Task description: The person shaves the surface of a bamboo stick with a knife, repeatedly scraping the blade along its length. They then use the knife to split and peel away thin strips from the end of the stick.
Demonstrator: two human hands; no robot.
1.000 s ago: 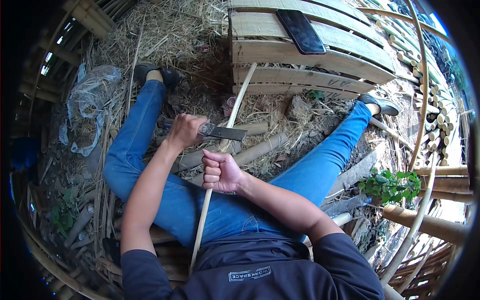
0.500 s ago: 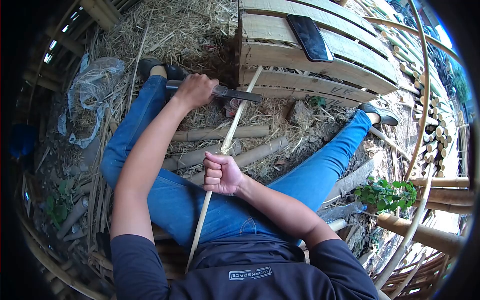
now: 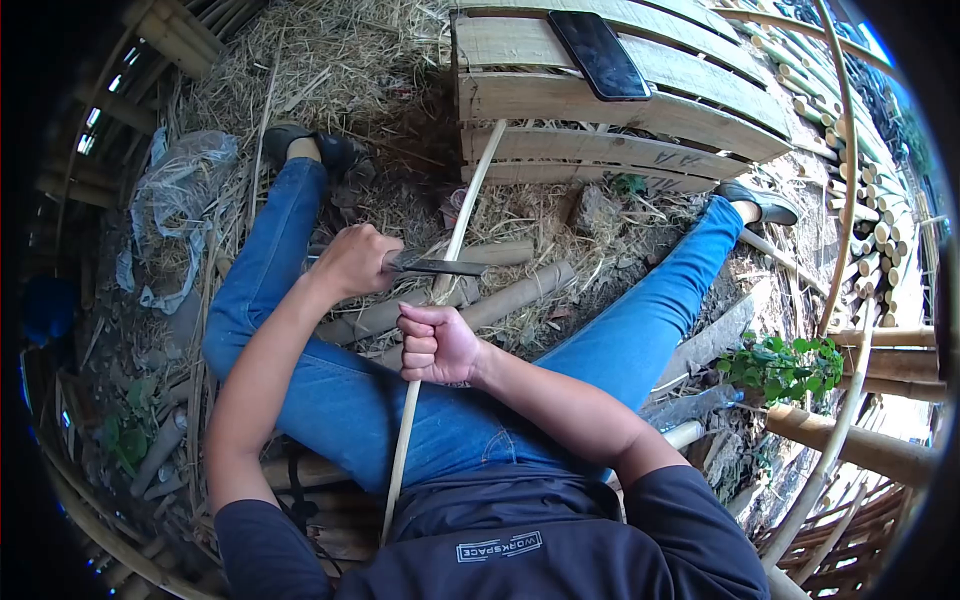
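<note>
My left hand (image 3: 355, 262) is closed around the handle of a knife (image 3: 440, 266). Its dark blade points right and lies across a long pale bamboo strip (image 3: 465, 215), just above my other hand. My right hand (image 3: 438, 345) grips that strip in a fist, thumb uppermost, over my lap. From the fist the strip runs up to the slatted wooden crate (image 3: 540, 100) and down beside my shirt. Whether the blade's edge bites into the strip is not clear; the knife handle is mostly hidden by my fingers.
A phone (image 3: 600, 57) lies on the crate. Cut bamboo pieces (image 3: 520, 295) and straw cover the ground between my legs. Clear plastic sheeting (image 3: 185, 185) is at the left; stacked bamboo poles (image 3: 880, 245) and a leafy plant (image 3: 785, 367) are at the right.
My left hand has drawn the knife along the strip toward my body, from near the crate to close above my right fist. The right hand still grips the strip in about the same place.
</note>
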